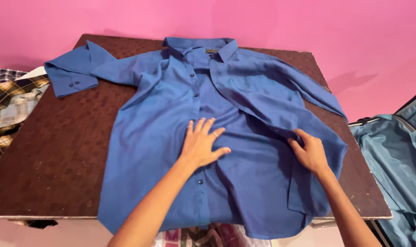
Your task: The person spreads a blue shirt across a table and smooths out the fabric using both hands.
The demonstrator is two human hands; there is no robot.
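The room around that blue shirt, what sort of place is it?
Probably a bedroom or other room at home during packing: a blue shirt lies spread on a brown table against a pink wall, with an open blue suitcase beside it and plaid clothes nearby.

- Both my forearms are bare right now, with no sleeves reaching into view.
- My left hand (pixel 201 142) wears one thin, pale ring on a finger.
- My right hand (pixel 310 151) shows no ring or band, and both wrists are bare too.
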